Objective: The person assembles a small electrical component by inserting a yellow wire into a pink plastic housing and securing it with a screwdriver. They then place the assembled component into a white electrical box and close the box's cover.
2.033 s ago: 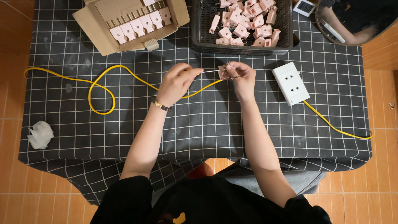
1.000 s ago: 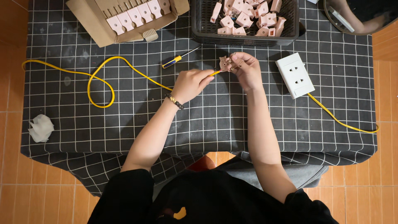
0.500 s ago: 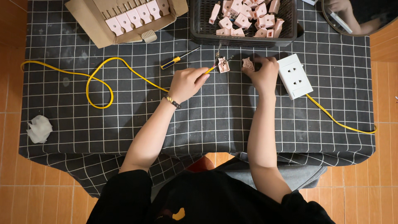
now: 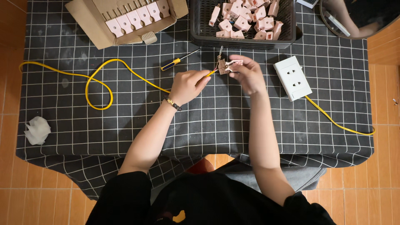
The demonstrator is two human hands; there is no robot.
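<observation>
Since 0.5 s ago the right hand (image 4: pixel 250 75) has come back from the socket (image 4: pixel 293 78) and now meets the left hand again, so the joining of wire and plug is in hand once more. From the left: a tissue (image 4: pixel 36 130), the cable (image 4: pixel 100 83) looping on the cloth (image 4: pixel 125 125), a screwdriver (image 4: pixel 177 61). The left hand (image 4: pixel 187 85) pinches the cable end; the right one grips the pink plug (image 4: pixel 227 65) below the basket (image 4: pixel 241 41).
</observation>
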